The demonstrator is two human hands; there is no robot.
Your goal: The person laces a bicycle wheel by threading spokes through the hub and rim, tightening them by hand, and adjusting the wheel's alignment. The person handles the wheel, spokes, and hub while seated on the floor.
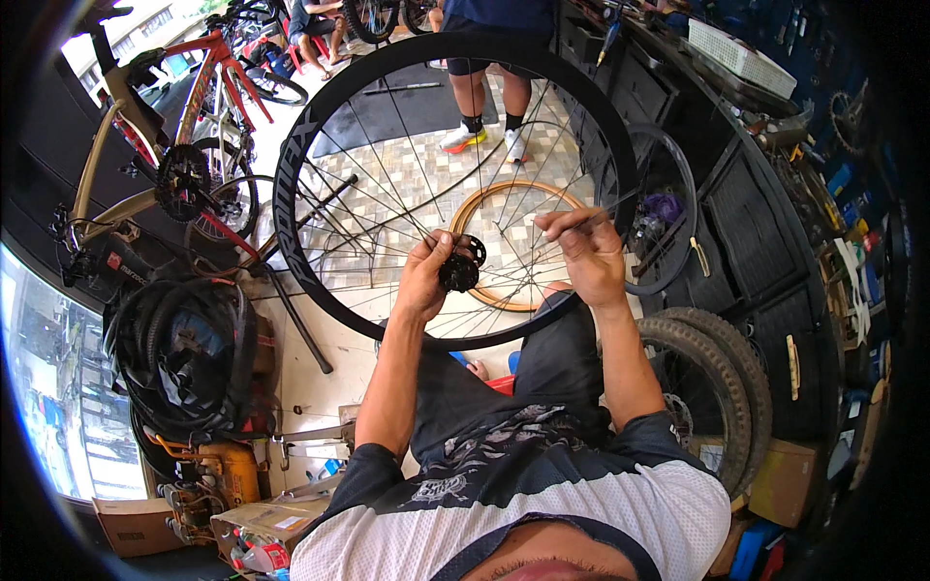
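Note:
A large bicycle wheel with a deep black rim (pixel 300 215) and thin dark spokes stands before me, its lower part over my lap. At its middle my left hand (pixel 422 279) is closed around the black hub (pixel 459 271), thumb on top. To the right, inside the rim, my right hand (pixel 589 254) is raised among the spokes. Its thumb and fingers are pinched together; whatever lies between them is too thin or blurred to make out.
Beyond the wheel a tan ring (pixel 459 228) lies on the tiled floor, and a person's legs (pixel 513 92) stand farther back. Bicycles, one with a red frame (pixel 201 82), and coiled black tubes (pixel 145 329) are left. Knobbly tyres (pixel 741 373) and black cabinets (pixel 727 189) are right.

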